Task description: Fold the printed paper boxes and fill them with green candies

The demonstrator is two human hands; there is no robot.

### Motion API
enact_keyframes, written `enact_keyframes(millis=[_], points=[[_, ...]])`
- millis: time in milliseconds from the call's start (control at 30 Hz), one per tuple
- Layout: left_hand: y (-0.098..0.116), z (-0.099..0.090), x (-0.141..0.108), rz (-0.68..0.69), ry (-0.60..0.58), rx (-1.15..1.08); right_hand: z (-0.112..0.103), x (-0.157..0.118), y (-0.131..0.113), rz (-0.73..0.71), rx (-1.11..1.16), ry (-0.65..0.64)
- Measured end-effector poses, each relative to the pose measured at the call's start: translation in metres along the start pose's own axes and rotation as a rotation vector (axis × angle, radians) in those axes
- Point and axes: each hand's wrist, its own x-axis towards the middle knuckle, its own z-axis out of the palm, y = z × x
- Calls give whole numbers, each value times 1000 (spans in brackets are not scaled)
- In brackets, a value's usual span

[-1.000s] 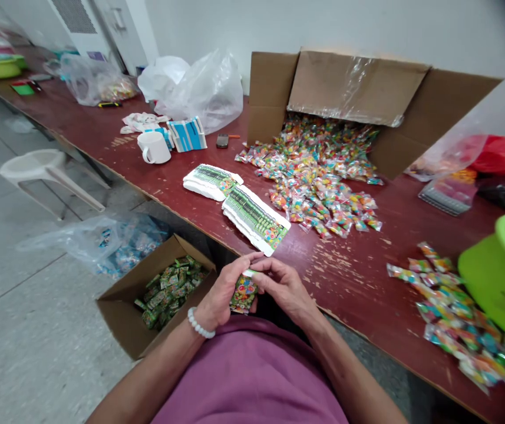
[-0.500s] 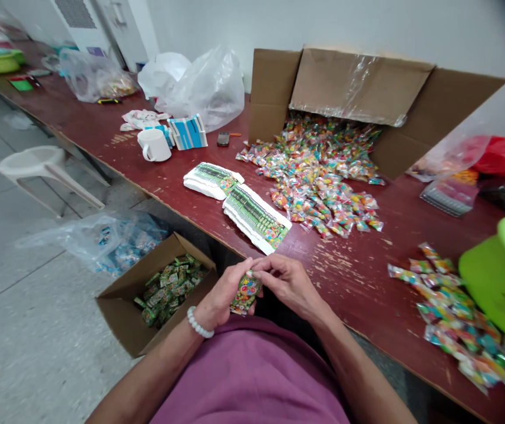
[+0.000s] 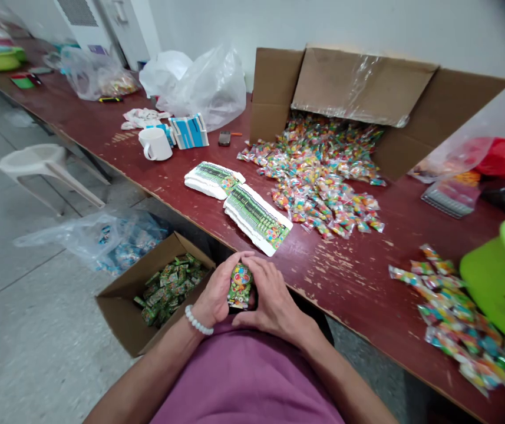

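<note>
A small green printed packet (image 3: 240, 285) is upright between my two hands, just off the table's front edge. My left hand (image 3: 217, 290), with a pale bead bracelet at the wrist, is closed round its left side. Curved over the top and right side, my right hand (image 3: 274, 297) has its fingertips near those of the left; whether it grips the packet is unclear. Overlapping stacks of flat green cards (image 3: 258, 218) lie on the table beyond my hands. Wrapped colourful candies (image 3: 323, 188) spill from a cardboard box (image 3: 362, 82) behind them.
Below the table on the left, an open carton (image 3: 124, 318) holds green packets beside a plastic bag (image 3: 102, 235). A white mug (image 3: 155, 144) stands on the table (image 3: 340, 265). At the right are more candies (image 3: 455, 306) and a green basin (image 3: 499, 277). A white stool (image 3: 33, 156) stands left.
My right hand has moved from a pinch at the packet's top to a curve round its right side. The packet is more upright and has shifted slightly left.
</note>
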Motion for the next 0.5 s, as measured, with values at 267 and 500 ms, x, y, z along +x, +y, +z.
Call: enact_keyframes(millis=[267,500], points=[[6,5,-9,46,-63,108,11,10,-7,67,-61,44],[33,-73,-9,244,261,566,-28,32,60,144,-120,229]])
